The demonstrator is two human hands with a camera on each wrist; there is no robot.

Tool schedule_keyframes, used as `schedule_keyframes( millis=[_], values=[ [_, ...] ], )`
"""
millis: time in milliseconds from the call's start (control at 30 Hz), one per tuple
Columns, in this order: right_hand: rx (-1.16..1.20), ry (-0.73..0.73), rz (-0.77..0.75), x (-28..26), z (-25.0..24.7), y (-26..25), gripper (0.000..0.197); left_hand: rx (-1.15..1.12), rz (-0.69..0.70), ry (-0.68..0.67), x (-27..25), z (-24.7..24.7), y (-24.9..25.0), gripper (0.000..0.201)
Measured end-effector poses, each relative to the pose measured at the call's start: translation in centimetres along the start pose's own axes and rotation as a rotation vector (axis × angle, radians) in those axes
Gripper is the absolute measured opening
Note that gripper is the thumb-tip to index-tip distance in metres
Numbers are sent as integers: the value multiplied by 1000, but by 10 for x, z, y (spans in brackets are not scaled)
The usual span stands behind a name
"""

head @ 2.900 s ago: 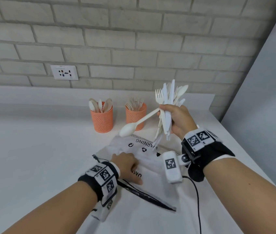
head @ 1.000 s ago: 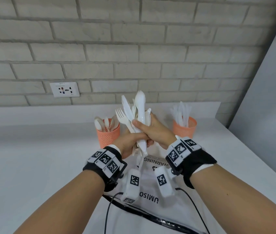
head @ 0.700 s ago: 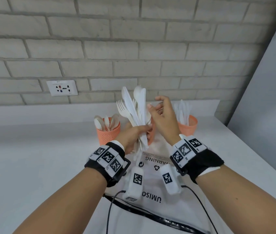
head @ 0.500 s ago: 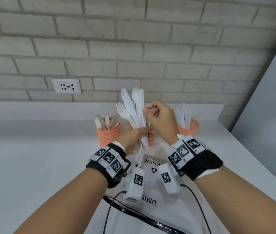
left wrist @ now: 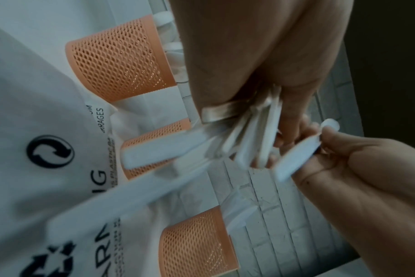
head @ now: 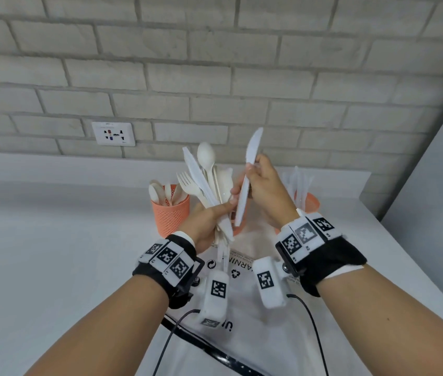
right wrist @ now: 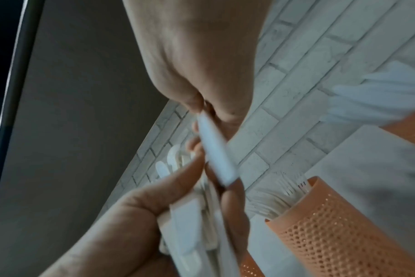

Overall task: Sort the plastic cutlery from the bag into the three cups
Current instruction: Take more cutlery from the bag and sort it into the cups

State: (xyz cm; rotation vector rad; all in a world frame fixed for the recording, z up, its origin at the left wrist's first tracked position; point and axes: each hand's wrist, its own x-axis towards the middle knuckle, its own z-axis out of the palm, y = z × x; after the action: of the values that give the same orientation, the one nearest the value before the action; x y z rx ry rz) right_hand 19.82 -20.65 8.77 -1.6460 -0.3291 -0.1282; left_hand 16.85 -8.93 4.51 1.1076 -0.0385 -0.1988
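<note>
The knife (head: 247, 173) is being pinched mid-length by the right hand (head: 267, 185), blade up, just beside the bundle of mixed cutlery (head: 209, 185) that the left hand (head: 206, 226) is gripping w/ fingers curled round the handles, above the bag (head: 255, 321). The knife cup (head: 307, 202) is standing behind the right wrist, spoon cup (head: 170, 213) at left, third cup mostly hidden. Probably best: keep the pinch firm, clear the bundle w/o snagging it, then drop it handle-first into the knife cup.

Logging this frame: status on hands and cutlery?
Left hand grips cutlery bundle. Right hand pinches one knife, clear of bundle. Nothing blocking cups.
</note>
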Motion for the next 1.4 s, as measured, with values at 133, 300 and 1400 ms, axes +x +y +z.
schedule_keyframes(
  millis=[133, 300, 1400],
  values=[
    [157, 84, -37, 4, -12, 7, 12, 18, 20, 70, 8, 1, -5, 7],
    [71, -125, 123, -9, -26, 29, 5, -32, 56, 104, 18, 0, -3, 13],
    [52, -231, 334, -17, -27, 50, 23, 52, -7, 39, 27, 18, -8, 21]
  ],
)
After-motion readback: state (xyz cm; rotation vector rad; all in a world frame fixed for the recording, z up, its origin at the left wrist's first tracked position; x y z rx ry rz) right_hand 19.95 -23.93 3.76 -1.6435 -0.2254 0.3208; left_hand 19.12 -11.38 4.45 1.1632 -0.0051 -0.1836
